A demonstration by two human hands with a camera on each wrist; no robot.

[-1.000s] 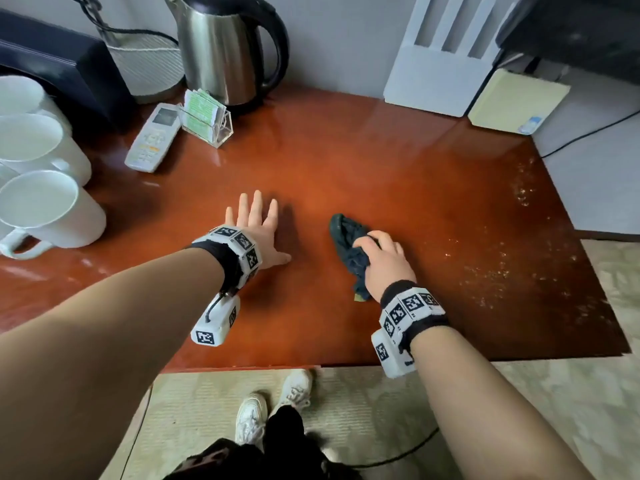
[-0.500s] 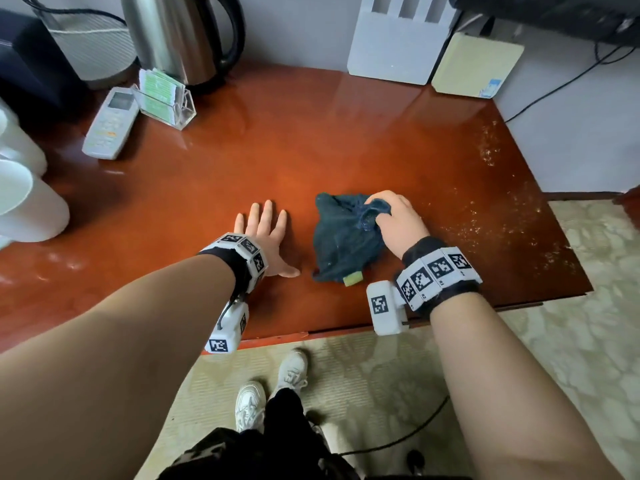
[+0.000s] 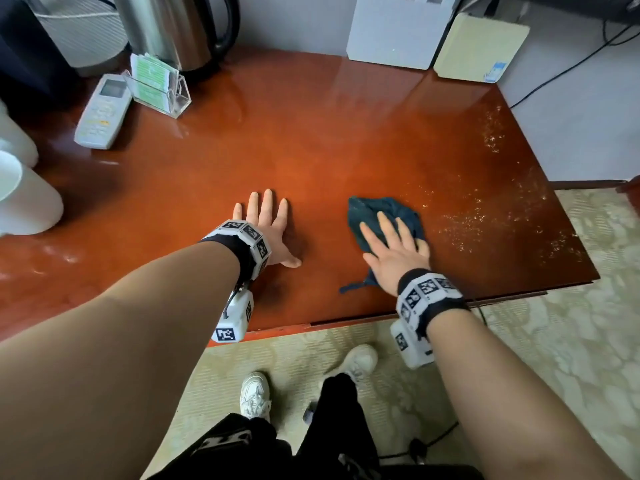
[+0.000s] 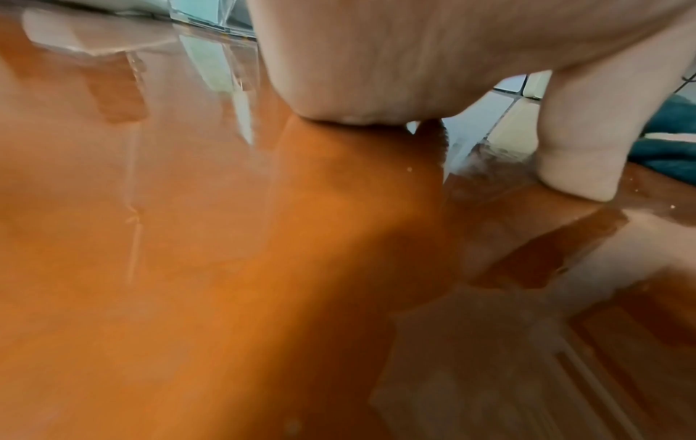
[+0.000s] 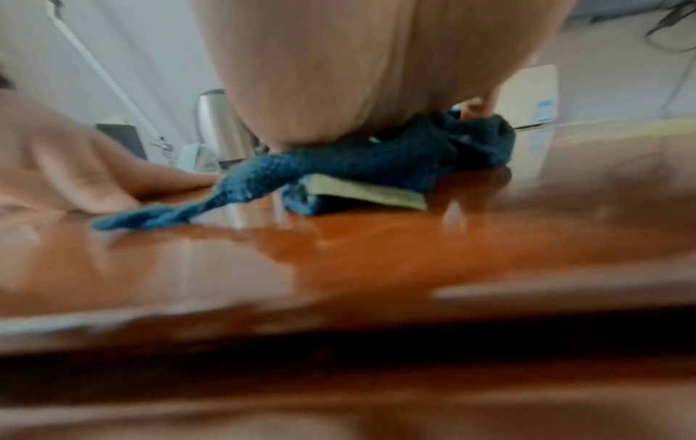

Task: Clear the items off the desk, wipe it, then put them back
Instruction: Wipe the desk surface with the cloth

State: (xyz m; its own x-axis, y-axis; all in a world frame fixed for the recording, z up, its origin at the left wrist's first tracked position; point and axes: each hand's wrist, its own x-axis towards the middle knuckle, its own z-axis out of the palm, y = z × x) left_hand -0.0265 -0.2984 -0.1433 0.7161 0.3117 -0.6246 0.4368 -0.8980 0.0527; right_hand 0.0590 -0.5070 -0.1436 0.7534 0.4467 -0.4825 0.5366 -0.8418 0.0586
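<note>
Cloth [image 3: 382, 216] now pressed flat under right hand [image 3: 394, 251].

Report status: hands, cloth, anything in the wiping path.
Left hand flat on desk. Right hand pressing cloth flat. Specks ahead, nothing blocking.

Glossy wooden desk [image 3: 311, 150], knitted cloth [image 3: 367, 216]

Left hand [image 3: 268, 233]: palm down, fingers straight and spread (thumb out to the side). Right hand [image 3: 394, 249]: flat, fingers extended forward. Both forearms reach forward.
</note>
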